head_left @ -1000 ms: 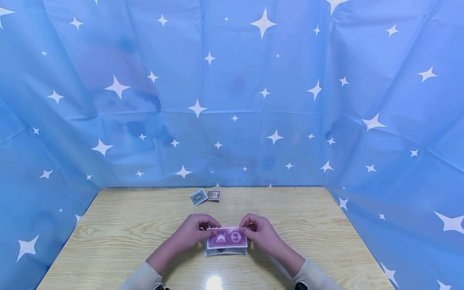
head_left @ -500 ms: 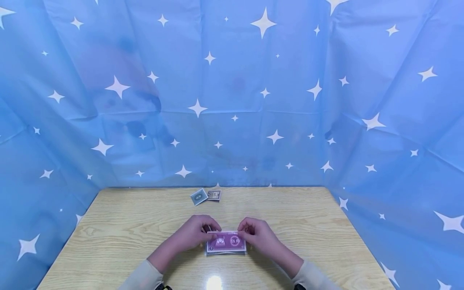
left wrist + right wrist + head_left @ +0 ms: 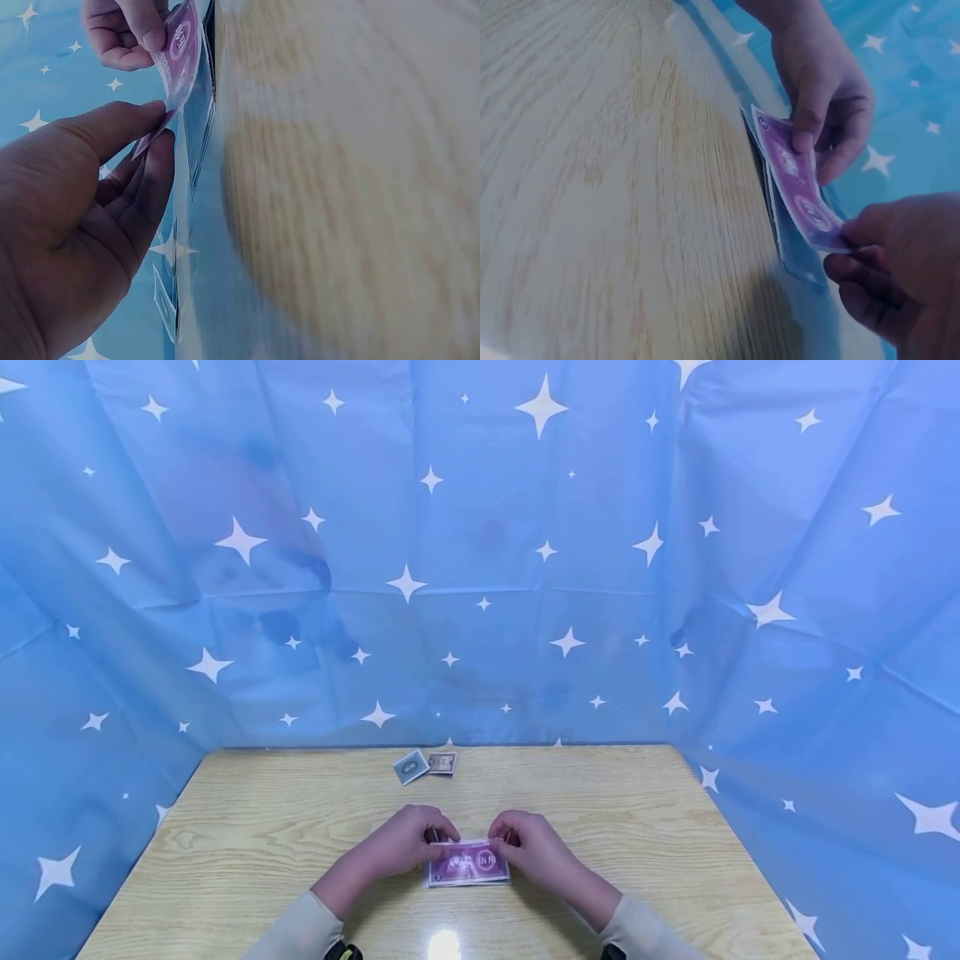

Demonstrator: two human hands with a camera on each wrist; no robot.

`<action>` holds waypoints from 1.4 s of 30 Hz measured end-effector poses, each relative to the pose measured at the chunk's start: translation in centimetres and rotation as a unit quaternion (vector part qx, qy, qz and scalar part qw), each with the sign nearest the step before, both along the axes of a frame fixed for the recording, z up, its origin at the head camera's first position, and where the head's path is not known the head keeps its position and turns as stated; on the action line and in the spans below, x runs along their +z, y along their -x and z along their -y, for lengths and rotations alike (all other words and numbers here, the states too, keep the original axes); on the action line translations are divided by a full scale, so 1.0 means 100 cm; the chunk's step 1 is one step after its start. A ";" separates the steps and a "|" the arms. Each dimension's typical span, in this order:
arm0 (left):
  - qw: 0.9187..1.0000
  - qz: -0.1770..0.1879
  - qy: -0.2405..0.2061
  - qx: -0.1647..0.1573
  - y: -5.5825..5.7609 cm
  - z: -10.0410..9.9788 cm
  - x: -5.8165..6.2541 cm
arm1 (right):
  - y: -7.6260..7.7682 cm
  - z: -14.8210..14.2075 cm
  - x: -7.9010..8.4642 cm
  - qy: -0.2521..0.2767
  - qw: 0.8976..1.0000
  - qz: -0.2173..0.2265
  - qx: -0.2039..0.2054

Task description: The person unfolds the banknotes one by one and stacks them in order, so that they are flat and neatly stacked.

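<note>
A purple play banknote [image 3: 471, 863] is held between both hands over the front middle of the table. My left hand [image 3: 411, 842] pinches its far left part between thumb and fingers, and my right hand [image 3: 528, 845] pinches the far right corner. In the right wrist view the purple banknote [image 3: 791, 169] bends upward along its pinched side, while its other long edge lies low over a bluish-grey note [image 3: 787, 240]. The left wrist view shows the left thumb [image 3: 139, 112] on top of the banknote [image 3: 180, 56], fingers beneath.
Farther back on the wooden table [image 3: 600, 793] lie a blue-grey note [image 3: 411, 767] and a brownish note [image 3: 442, 763], edges meeting. A blue star-patterned cloth [image 3: 480, 635] hangs behind the table and along its sides.
Both hands have lowered the purple banknote toward the near side, so it now covers nearly all of the bluish-grey note below. The right hand has shifted slightly left. The two far notes stay put.
</note>
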State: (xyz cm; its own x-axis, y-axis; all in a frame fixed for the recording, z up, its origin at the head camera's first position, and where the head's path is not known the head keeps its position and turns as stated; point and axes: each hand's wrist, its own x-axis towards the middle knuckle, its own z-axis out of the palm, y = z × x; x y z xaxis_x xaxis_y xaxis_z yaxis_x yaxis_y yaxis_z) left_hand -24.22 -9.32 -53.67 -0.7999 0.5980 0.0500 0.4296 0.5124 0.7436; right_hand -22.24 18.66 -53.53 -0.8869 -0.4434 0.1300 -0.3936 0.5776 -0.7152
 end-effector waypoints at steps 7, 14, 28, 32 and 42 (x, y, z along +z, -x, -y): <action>0.999 -0.023 0.022 -0.014 0.001 0.000 -0.001 | 0.000 0.001 -0.003 -0.031 0.999 -0.015 0.015; 0.999 -0.024 0.035 -0.021 0.002 0.001 -0.005 | 0.000 0.002 -0.008 -0.062 0.997 -0.044 0.027; 0.998 -0.016 0.058 -0.013 0.003 0.002 -0.009 | 0.001 0.003 -0.007 -0.114 0.991 -0.063 0.037; 0.998 -0.010 0.056 -0.016 0.004 0.003 -0.009 | 0.000 0.003 -0.006 -0.114 0.991 -0.060 0.037; 0.999 -0.002 0.049 -0.017 0.005 0.004 -0.012 | 0.002 0.001 -0.010 -0.092 0.994 -0.043 0.033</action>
